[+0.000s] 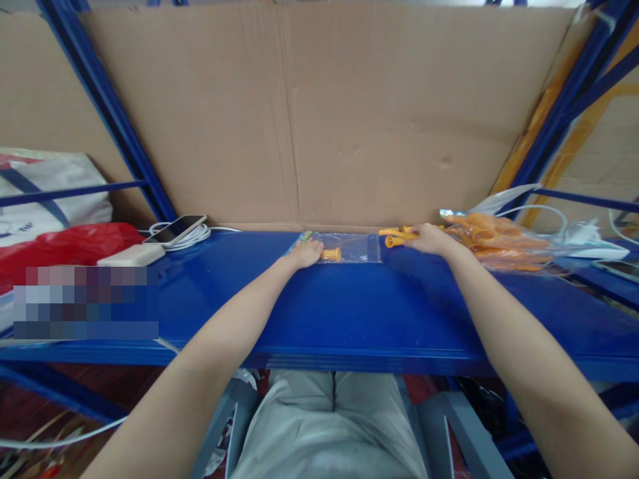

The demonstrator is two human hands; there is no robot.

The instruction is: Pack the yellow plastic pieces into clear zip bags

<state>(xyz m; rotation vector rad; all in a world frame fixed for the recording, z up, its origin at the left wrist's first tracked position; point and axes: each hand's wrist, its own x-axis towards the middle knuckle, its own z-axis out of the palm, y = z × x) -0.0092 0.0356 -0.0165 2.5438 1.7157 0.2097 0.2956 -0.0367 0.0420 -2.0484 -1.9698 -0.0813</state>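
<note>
A clear flat bag [360, 249] with a colourful top edge lies on the blue shelf. My left hand [305, 253] is closed at the bag's left end, and an orange plastic piece [331, 255] with a flared end sticks out beside its fingertips. To the right, my right hand [429, 239] is closed around several orange tubes [394, 241], their ends pointing left past the fingers. Just right of that hand sits a larger clear bag of orange pieces [499, 238].
Cardboard [349, 120] stands behind the blue shelf [319, 306]. On the left are a phone [176, 229] on coiled white cable, a white power bank [131, 255] and a red bag [74, 243]. Blue posts rise on both sides. White plastic lies far right.
</note>
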